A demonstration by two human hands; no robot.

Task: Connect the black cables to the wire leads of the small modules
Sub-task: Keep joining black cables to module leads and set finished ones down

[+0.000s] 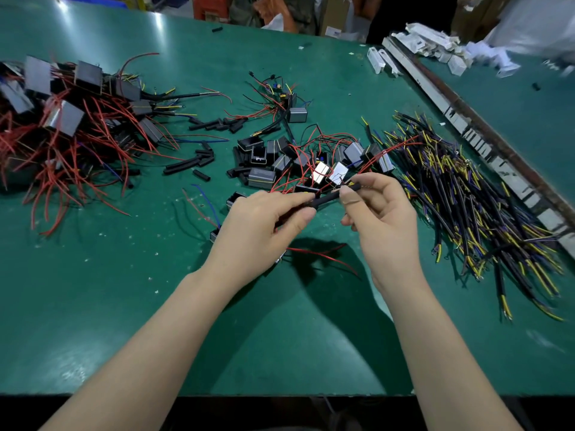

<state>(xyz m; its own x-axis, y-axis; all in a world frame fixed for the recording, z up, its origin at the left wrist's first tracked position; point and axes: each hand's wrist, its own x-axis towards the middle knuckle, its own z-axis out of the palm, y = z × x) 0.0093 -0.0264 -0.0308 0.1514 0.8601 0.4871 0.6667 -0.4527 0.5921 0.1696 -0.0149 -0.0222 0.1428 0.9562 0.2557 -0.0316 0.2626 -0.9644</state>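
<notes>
Both hands work just above the green tabletop [93,306], sharing one black cable [329,196] stretched between them. The left hand [258,231] pinches the cable's lower end between thumb and forefinger, apparently to steady it, while the right hand [382,213] pinches the upper end near its exposed yellow conductor, where thin red leads [382,154] meet it. Held this way, taut and raised, the joint sits in open view, which suits twisting fine wire ends together; whether the ends already touch is too small to tell.

The cable is a short, matte, rubbery tube, round in section. Just beyond the hands lies a loose cluster of small modules [311,163], boxy blocks with dark sides and some shiny, reflective faces, trailing thin red wires. To the right, within easy reach, a pile of black cables [466,194] fans out, their stripped ends showing yellow and blue cores. Far left, a heap of finished units [62,119] tangles with long red leads, seemingly set aside. Short black sleeve pieces [202,160] lie scattered between the heaps, smooth and tubular, likely for covering joints.
</notes>
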